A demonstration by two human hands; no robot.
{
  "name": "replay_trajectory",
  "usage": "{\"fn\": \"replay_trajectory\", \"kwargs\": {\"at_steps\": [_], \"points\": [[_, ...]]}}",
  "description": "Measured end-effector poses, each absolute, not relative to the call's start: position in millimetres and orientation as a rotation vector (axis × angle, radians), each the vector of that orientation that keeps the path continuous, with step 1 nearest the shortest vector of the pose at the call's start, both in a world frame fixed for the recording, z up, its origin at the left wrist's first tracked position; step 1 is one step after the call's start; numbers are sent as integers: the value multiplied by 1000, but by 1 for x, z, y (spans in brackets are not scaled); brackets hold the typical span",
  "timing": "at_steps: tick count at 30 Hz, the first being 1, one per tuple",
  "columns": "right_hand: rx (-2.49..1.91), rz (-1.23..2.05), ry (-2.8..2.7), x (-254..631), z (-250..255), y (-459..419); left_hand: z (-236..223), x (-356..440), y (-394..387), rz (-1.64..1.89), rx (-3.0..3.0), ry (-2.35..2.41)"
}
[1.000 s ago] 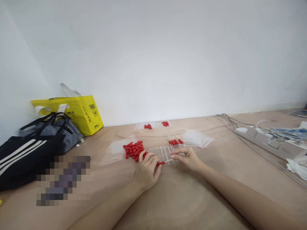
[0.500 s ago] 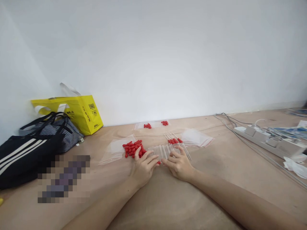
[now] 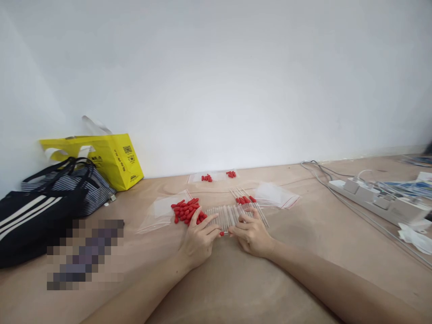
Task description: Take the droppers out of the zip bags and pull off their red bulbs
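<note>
My left hand [image 3: 199, 238] is closed in a pinch on a red rubber bulb [image 3: 222, 233], whose end shows at the fingertips. My right hand [image 3: 253, 234] pinches a thin clear glass tube [image 3: 227, 233], mostly hidden by the fingers. Bulb and tube meet end to end between the hands; whether one sits inside the other I cannot tell. Just beyond lies a row of clear glass tubes [image 3: 222, 217]. A pile of loose red bulbs [image 3: 185, 210] touches the left hand's far side. Beyond the right hand rest several tubes with red bulbs [image 3: 245, 200] on them.
Clear zip bags [image 3: 158, 211] lie left of the pile, and more bags [image 3: 275, 195] at the right. Against the wall lies a filled bag [image 3: 219, 176]. A yellow bag [image 3: 124, 157] and a black bag [image 3: 40, 225] stand left; a power strip [image 3: 357, 193] with cables sits right.
The hands have drawn slightly apart and a little toward me. A short length of tube now shows beside the red bulb. The view has shifted slightly.
</note>
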State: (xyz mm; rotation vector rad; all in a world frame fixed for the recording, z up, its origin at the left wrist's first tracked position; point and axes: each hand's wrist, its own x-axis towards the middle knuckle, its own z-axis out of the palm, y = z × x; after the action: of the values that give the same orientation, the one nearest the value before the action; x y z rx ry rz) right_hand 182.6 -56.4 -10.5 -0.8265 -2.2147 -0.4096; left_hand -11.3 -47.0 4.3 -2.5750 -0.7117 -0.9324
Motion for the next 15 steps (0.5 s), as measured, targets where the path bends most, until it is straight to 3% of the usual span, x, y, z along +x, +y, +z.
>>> {"fn": "replay_trajectory", "kwargs": {"at_steps": [8, 15], "points": [[-1110, -106, -2018, 216, -16, -39, 10, -45, -40, -941, -2374, -902], [-1261, 1, -1964, 198, -18, -15, 12, -49, -24, -1251, -2295, -1076]]}}
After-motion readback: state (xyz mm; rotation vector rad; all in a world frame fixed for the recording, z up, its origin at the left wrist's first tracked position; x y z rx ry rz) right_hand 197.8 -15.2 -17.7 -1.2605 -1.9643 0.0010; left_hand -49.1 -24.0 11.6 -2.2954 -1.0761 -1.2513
